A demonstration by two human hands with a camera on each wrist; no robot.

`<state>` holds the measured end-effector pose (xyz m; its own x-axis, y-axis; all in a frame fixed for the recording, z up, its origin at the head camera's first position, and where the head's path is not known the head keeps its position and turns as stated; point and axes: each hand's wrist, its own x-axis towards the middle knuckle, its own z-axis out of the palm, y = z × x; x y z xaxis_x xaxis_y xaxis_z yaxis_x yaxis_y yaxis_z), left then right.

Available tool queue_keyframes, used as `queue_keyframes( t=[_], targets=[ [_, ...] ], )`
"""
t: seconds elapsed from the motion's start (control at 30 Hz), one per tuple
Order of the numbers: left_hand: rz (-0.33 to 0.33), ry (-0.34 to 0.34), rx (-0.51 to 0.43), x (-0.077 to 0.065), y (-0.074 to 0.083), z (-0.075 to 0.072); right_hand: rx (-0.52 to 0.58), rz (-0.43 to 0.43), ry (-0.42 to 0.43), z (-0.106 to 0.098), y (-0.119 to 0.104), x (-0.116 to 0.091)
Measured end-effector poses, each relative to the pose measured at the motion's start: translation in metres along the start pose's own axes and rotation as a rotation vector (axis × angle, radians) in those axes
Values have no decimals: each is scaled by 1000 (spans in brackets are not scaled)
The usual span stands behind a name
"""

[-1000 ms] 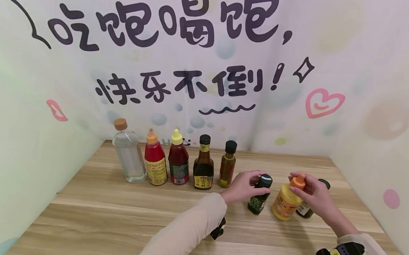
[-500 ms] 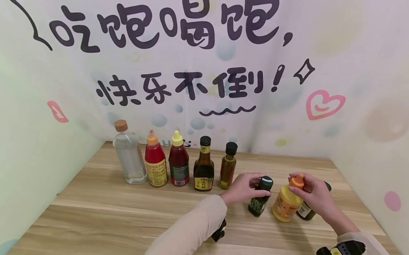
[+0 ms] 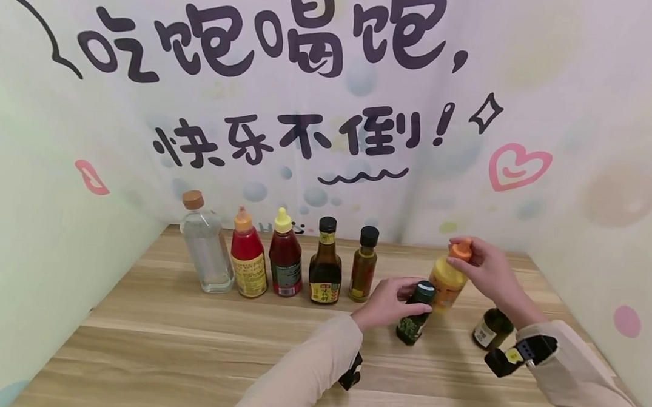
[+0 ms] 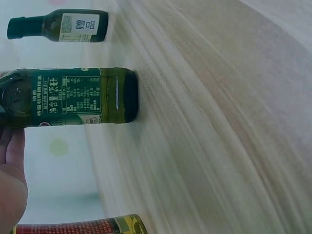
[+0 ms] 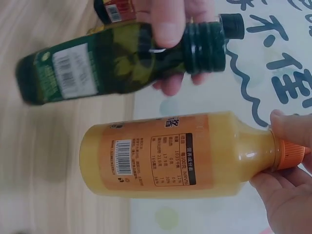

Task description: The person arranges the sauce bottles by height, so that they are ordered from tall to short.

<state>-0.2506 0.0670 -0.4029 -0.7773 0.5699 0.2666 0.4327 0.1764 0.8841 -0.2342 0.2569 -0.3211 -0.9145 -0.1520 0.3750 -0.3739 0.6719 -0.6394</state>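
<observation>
My left hand [image 3: 384,306] holds a dark green olive oil bottle [image 3: 412,327] near its cap, fingers and thumb round the neck. In the left wrist view, its printed label [image 4: 68,97] faces the camera. With my right hand [image 3: 489,277] I pinch the orange cap of a yellow squeeze bottle [image 3: 445,287], just behind and right of the olive oil. In the head view the green bottle partly covers it; whether its base touches the table cannot be told. A small dark bottle [image 3: 492,329] with a white label stands below my right wrist, its top hidden.
Left along the wooden table [image 3: 161,354] stand a clear bottle [image 3: 206,253], two red squeeze bottles, a brown sauce bottle [image 3: 325,270] and a black-capped oil bottle [image 3: 363,269]. A printed backdrop [image 3: 306,166] rises behind them, with side walls at both ends.
My right hand has carried the yellow squeeze bottle back and slightly left, behind the olive oil bottle. More of the small dark bottle shows now. The left hand and olive oil bottle have stayed put.
</observation>
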Motion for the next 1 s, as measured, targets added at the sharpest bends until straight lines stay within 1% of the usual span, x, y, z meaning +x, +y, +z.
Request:
queue_keyframes(
  t=[0.2, 0.37, 0.5, 0.77, 1.0],
  targets=[
    [-3, 19, -1, -1, 0, 0, 89, 16, -18, 11, -7, 18],
    [-21, 26, -2, -1, 0, 1, 131, 42, -40, 24, -5, 31],
    [-14, 37, -1, -3, 1, 1, 182, 61, -69, 36, -3, 38],
    [-37, 39, -6, -4, 1, -2, 269, 83, -121, 53, -2, 46],
    [-9, 32, -12, -4, 1, 1, 318, 86, -194, 62, 2, 49]
  ],
)
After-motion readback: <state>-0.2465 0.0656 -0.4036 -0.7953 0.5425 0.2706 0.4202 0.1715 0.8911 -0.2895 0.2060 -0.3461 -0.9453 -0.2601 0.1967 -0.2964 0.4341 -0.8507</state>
